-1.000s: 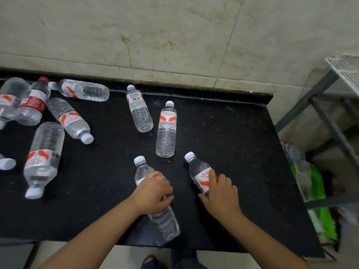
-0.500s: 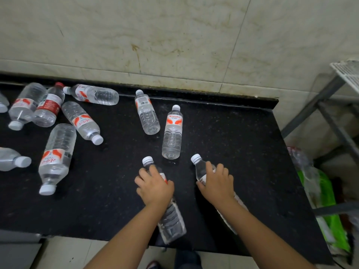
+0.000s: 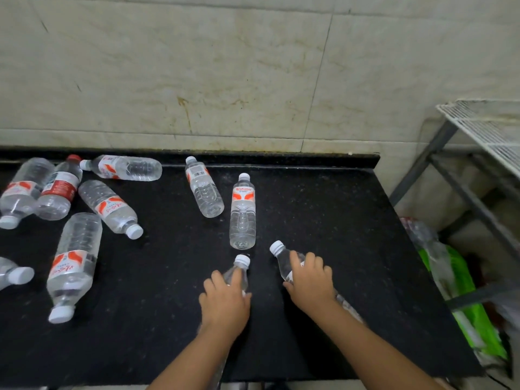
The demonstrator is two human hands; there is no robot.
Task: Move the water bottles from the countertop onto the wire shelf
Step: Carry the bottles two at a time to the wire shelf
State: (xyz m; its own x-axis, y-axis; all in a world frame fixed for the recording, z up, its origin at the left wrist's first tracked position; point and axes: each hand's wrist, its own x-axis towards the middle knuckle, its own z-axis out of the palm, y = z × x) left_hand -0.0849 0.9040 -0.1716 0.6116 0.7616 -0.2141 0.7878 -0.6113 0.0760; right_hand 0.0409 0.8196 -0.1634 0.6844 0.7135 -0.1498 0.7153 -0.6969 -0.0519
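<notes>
Head view: left hand with fingers curled over a clear bottle, white cap pointing away; right hand wrapped the same way round a second bottle. Both bottles low over the black counter; contact with it unclear. Two bottles lie just beyond the caps. Loose cluster on its side far left, one red-capped. Wire shelf at right edge, well apart. Green bag below it.

Clear glossy plastic bottles with paper-like red-white labels lie on a black speckled stone bench. The shelf is white-coated wire on grey metal legs.
</notes>
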